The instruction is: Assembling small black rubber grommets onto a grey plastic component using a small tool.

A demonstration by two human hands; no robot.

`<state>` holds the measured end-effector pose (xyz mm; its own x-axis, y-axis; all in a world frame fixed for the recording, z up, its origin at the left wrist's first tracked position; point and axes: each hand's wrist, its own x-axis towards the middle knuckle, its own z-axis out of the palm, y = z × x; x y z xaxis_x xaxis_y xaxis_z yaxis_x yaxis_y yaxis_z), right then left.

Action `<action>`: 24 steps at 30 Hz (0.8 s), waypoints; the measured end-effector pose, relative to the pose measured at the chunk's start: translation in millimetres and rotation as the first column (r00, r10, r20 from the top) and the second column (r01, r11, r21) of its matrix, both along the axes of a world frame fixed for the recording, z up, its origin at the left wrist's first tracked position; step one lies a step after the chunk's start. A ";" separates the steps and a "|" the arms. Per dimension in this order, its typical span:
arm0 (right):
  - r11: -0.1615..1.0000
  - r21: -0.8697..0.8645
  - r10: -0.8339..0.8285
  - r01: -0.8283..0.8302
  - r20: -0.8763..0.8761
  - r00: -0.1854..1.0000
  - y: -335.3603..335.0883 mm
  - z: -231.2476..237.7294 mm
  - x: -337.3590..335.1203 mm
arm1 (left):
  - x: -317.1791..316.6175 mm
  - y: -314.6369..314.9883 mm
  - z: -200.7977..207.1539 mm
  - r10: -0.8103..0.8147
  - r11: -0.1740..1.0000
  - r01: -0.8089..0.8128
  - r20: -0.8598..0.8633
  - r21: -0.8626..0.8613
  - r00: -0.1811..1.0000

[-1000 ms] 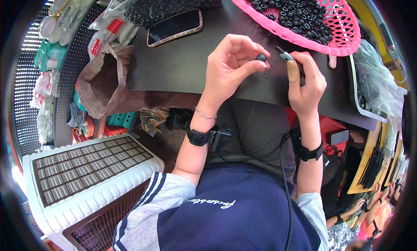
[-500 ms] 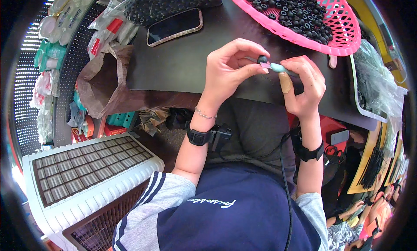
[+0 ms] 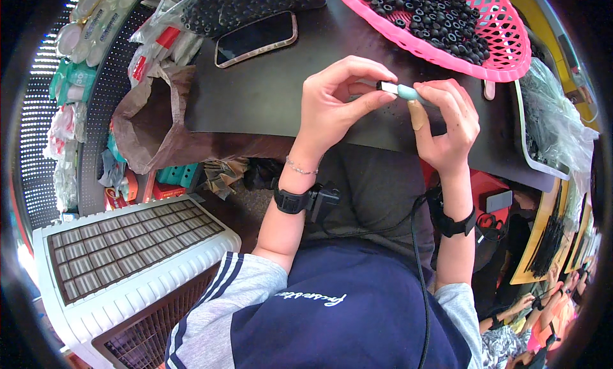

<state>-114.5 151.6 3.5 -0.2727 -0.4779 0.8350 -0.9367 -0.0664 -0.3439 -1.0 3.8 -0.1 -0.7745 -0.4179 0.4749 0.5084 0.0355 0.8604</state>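
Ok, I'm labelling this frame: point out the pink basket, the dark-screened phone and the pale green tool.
pink basket [image 3: 488,74]: head view, on its near rim
dark-screened phone [image 3: 257,40]: head view, middle of screen
pale green tool [image 3: 407,92]: head view, its handle

I see the left hand [image 3: 329,107] with its thumb [image 3: 372,102] and index finger [image 3: 357,65] making a pinch toward the right hand [image 3: 448,129], while the other fingers curl inside, partly hidden. The right hand stands just beside it, the fingers bent and pointing to the left one, its thumb [image 3: 419,118] raised below them. Behind the left hand, the left forearm [image 3: 278,231] goes back and a little outward; behind the right hand, the right forearm [image 3: 455,254] goes back almost straight.
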 end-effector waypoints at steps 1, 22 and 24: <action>1.000 -0.003 -0.007 0.007 -0.004 1.000 -0.1 0.0 0.1 | 0.1 0.4 0.9 0.005 1.000 -0.005 0.002 0.000 1.000; 0.998 0.003 -0.069 0.071 0.229 0.971 4.0 -2.3 5.0 | 0.6 -1.9 -2.0 -0.048 0.998 0.048 0.001 0.049 0.999; 0.998 0.011 -0.063 0.062 0.251 0.966 3.4 -2.1 5.7 | 0.6 -2.1 -3.1 -0.053 0.996 0.053 -0.009 0.066 0.999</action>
